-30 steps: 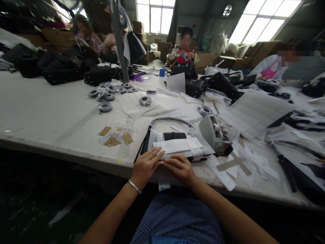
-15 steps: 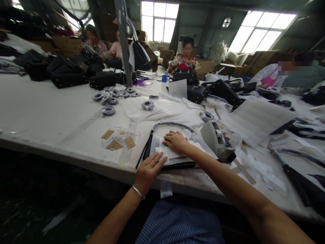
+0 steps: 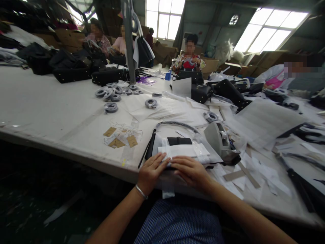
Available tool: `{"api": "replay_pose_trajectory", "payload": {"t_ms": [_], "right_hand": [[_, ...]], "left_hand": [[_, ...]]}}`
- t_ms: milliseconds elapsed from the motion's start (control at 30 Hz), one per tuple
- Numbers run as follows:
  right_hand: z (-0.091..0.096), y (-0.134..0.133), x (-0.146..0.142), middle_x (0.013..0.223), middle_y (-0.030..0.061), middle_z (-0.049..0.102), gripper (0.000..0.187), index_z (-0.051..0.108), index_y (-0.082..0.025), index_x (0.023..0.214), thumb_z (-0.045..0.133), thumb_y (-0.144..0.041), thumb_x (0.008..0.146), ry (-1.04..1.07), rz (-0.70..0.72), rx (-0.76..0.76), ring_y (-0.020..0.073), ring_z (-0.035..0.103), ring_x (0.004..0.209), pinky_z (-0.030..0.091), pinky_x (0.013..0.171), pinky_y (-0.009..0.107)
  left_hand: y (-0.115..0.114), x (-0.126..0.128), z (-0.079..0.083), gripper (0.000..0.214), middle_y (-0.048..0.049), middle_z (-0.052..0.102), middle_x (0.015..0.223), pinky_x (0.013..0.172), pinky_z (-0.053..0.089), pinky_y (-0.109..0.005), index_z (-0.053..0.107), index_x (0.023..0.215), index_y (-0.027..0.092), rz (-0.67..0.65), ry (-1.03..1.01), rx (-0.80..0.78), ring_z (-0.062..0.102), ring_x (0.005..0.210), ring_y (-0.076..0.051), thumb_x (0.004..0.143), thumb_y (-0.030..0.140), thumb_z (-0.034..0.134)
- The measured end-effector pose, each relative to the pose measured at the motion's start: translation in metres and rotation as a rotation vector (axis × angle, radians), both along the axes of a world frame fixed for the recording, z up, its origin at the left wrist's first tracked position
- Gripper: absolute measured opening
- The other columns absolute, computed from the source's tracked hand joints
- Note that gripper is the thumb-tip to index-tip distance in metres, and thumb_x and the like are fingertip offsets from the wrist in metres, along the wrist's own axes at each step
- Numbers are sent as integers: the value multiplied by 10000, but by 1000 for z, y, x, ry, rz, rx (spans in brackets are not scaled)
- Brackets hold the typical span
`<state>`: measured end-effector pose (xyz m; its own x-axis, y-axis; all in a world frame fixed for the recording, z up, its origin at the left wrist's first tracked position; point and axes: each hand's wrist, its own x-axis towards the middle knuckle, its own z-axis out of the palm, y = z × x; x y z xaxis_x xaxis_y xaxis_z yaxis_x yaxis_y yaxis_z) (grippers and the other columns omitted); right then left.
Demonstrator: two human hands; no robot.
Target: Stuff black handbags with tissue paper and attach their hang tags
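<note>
A black handbag wrapped in white paper and clear plastic lies at the near edge of the white table. Its black strap arches behind it. My left hand rests on the bag's near left corner, fingers stretched flat over the wrapping. My right hand lies flat on the near edge beside it, fingers spread and pointing left, pressing the white paper. Both hands touch the wrapping at the table's edge.
A grey tape dispenser stands right of the bag. Brown tags lie to the left, grey coiled straps farther back. Paper strips litter the right. Other people sit at the table's far side behind black bags.
My right hand has come back from the top of the bag to its near edge, beside my left hand. The left hand has barely shifted.
</note>
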<state>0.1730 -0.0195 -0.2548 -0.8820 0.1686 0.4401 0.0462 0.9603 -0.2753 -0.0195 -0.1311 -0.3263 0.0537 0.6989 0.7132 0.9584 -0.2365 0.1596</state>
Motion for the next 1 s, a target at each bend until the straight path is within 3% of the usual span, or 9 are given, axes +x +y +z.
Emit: {"api": "replay_pose_trajectory", "payload": {"t_ms": [100,167,267,367,533,800,1000], "right_hand": [[-19,-29,32,1223,65,686,336,577,-195,1295,555,-245,964,-37,138,123,183,570,1225,475,1052,375],[-37,-39,38,1304,78,640,376,535,-183,1349,518,-190,973,-129,135,199,199,511,1299,447,1082,418],[-62,-41,29,1358,106,597,392,530,-169,1358,495,-140,969,-140,61,234,219,484,1325,453,1071,440],[-74,-40,14,1234,101,679,310,615,-171,1247,534,-136,950,31,7,214,208,586,1214,498,1021,409],[-78,-51,3,1047,61,753,202,685,-183,1068,555,-114,930,254,-46,93,181,697,1011,559,935,356],[-79,-82,16,1004,40,766,215,683,-211,1043,500,-134,961,325,-82,-59,167,715,985,578,885,319],[-61,-79,18,1002,43,764,224,678,-202,1072,504,-129,951,311,-38,-70,165,715,973,575,889,314]], "left_hand": [[0,1,0,458,-33,562,1395,1039,495,-374,526,1364,273,-1,-13,-22,525,1282,-215,932,124,547],[0,1,1,470,-37,567,1391,1042,491,-375,521,1370,272,0,-13,-25,527,1280,-218,926,118,554],[0,1,2,494,-43,564,1393,1055,480,-378,501,1388,270,-6,-12,-45,519,1287,-220,924,109,550],[0,1,4,499,-44,551,1406,1067,469,-379,487,1399,268,-14,-7,-68,508,1298,-220,929,109,536],[-1,2,3,503,-38,542,1416,1078,458,-374,483,1402,269,-3,7,-69,499,1305,-212,931,99,523],[4,4,-6,515,-24,596,1358,1045,474,-363,509,1376,292,7,-10,13,543,1259,-198,918,58,537],[4,2,-9,494,-30,588,1368,1049,468,-377,500,1384,297,-1,6,5,533,1270,-207,937,88,518]]}}
